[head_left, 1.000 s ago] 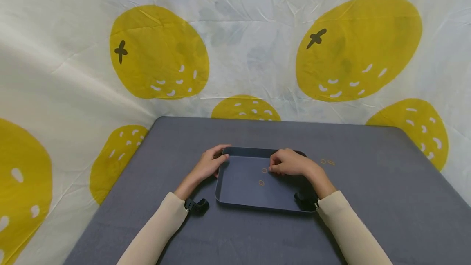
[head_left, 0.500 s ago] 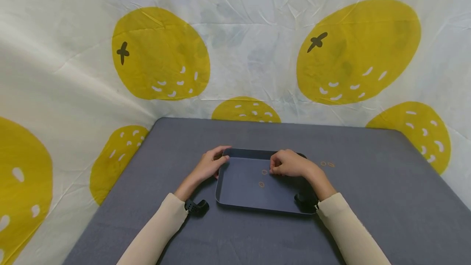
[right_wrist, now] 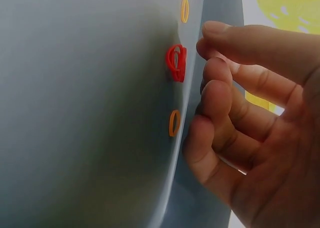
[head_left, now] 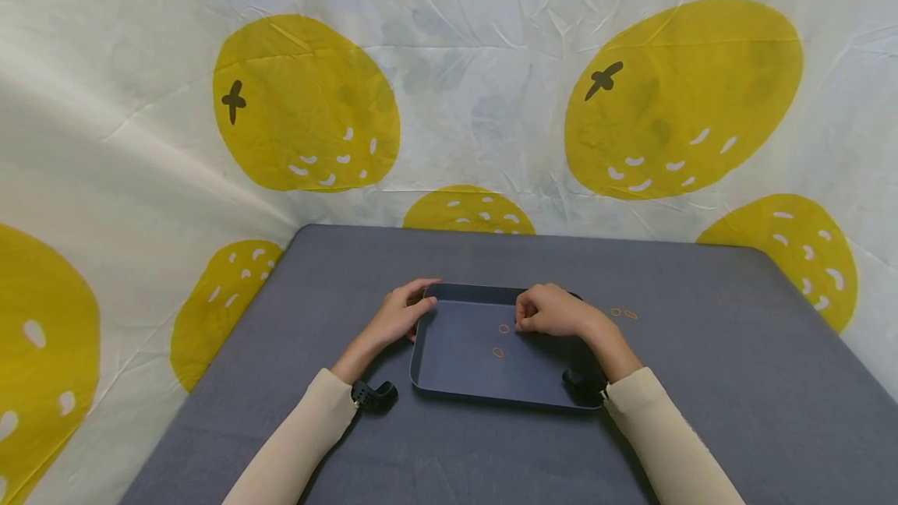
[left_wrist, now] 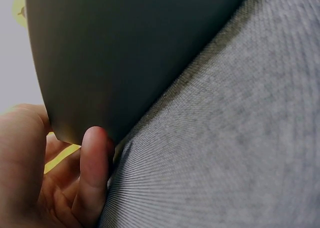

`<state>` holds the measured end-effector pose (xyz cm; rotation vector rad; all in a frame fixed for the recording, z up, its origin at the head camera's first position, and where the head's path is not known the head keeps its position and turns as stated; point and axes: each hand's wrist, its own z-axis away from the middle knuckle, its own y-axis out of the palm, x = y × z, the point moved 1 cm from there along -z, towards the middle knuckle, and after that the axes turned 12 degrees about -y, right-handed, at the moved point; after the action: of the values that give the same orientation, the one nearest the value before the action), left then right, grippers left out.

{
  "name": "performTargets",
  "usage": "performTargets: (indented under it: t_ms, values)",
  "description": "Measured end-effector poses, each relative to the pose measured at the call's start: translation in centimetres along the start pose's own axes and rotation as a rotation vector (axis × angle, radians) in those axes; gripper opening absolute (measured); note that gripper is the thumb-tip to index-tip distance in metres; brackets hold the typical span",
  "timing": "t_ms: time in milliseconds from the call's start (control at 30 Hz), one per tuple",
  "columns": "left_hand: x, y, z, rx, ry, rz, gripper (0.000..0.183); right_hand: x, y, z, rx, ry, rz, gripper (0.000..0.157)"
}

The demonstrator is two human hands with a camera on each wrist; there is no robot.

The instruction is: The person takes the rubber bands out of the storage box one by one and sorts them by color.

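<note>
A dark blue-grey tray lies on the table. My left hand grips its left side near the far corner, thumb at the rim; in the left wrist view, fingers bend at the wall's outer side. My right hand stays over the tray with fingers loosely bent. In the right wrist view, a bunched red rubber band lies in the tray near the fingertips, apart from them. An orange rubber band and a yellow one lie on either side of it. Nothing shows between the right fingers. The red band is hidden in the head view.
Two more orange-yellow rubber bands, one rounder and one narrow, lie on the grey table right of the tray. A white cloth with yellow fruit prints hangs behind and at the left.
The view tilts very slightly; both hands, the tray and the rubber bands keep their places.
</note>
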<state>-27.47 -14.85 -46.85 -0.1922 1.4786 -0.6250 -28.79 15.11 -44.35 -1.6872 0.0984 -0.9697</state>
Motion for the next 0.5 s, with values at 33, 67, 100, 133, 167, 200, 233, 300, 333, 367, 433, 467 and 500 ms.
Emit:
performTargets:
  t_ms: [33,67,100,133,167,200,233,300,333,367,433,467,500]
  values:
    - [-0.01,0.00,0.00,0.000,0.001,0.000,0.042,-0.01,-0.01,0.01,0.000,0.000,0.001,0.013]
    - [0.00,0.01,-0.02,-0.001,0.003,0.000,0.042,-0.02,-0.02,0.01,0.000,-0.001,0.002,0.013]
    - [0.02,0.03,-0.02,-0.002,0.003,0.001,0.043,-0.03,-0.01,0.01,0.000,-0.002,0.004,0.013]
    - [0.04,0.04,-0.03,-0.002,0.003,0.003,0.043,-0.04,-0.02,0.01,0.000,-0.003,0.006,0.013]
    - [0.07,0.05,-0.04,-0.002,0.002,0.005,0.043,-0.03,-0.01,0.00,0.000,-0.004,0.007,0.013]
    - [0.08,0.06,-0.04,-0.002,0.001,0.005,0.043,-0.04,-0.01,0.00,0.000,-0.006,0.007,0.013]
    - [0.09,0.06,-0.04,-0.002,0.000,0.007,0.043,-0.05,0.00,0.00,-0.001,-0.007,0.007,0.013]
    - [0.10,0.06,-0.03,0.001,-0.003,0.006,0.043,-0.06,0.03,0.00,0.000,-0.006,0.008,0.013]
    - [0.10,0.06,-0.02,0.003,-0.005,0.005,0.043,-0.08,0.05,0.00,0.000,-0.006,0.006,0.013]
    - [0.11,0.07,-0.02,0.003,-0.005,0.006,0.043,-0.10,0.08,0.00,0.001,-0.005,0.003,0.013]
    - [0.09,0.05,0.01,0.005,-0.006,0.002,0.043,-0.14,0.12,0.03,0.003,-0.002,-0.002,0.014]
    - [0.09,0.05,0.02,0.004,-0.006,0.001,0.043,-0.16,0.14,0.04,0.005,-0.001,-0.006,0.014]
    - [0.10,0.06,0.02,0.003,-0.005,0.001,0.043,-0.18,0.15,0.05,0.006,-0.001,-0.009,0.014]
